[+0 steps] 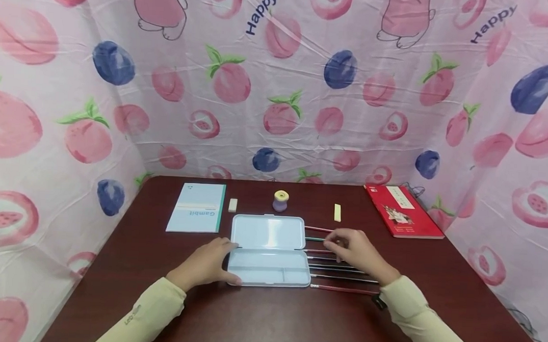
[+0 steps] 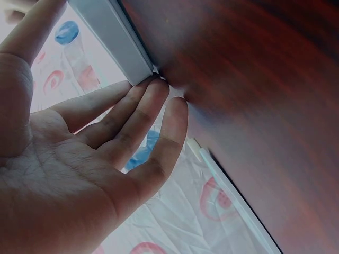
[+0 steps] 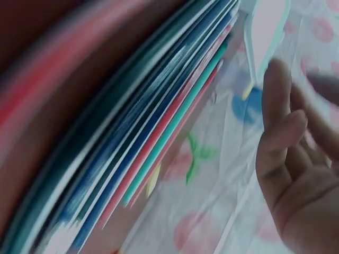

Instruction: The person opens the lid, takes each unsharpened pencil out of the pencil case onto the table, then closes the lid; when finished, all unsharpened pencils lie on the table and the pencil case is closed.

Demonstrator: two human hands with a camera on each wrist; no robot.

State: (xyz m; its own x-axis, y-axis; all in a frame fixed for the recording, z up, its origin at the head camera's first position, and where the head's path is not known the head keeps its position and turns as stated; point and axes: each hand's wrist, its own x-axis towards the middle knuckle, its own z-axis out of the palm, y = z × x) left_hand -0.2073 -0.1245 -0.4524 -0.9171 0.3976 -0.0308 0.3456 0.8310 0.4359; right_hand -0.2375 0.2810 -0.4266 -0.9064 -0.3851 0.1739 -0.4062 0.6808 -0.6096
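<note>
A pale blue pencil case [image 1: 256,259] lies unfolded on the table, its tray bare apart from dividers. My left hand [image 1: 211,261] spans the case's left end, thumb by the front edge; in the left wrist view its extended fingertips [image 2: 159,87] touch the case's corner. Several pencils lie side by side to the right of the case, among them a green pencil [image 1: 314,239] and a red pencil [image 1: 344,289]. Over the far pencils hovers my right hand [image 1: 355,250], fingers loosely bent. The right wrist view shows nothing in that hand [image 3: 302,174], apart from the pencils.
Behind the case stand a white eraser [image 1: 233,205], a yellow and purple spool-shaped object [image 1: 280,201] and a small yellow strip [image 1: 337,212]. A pale blue notebook [image 1: 196,207] lies at the left, a red book [image 1: 405,211] at the back right. Fruit-print cloth surrounds the table.
</note>
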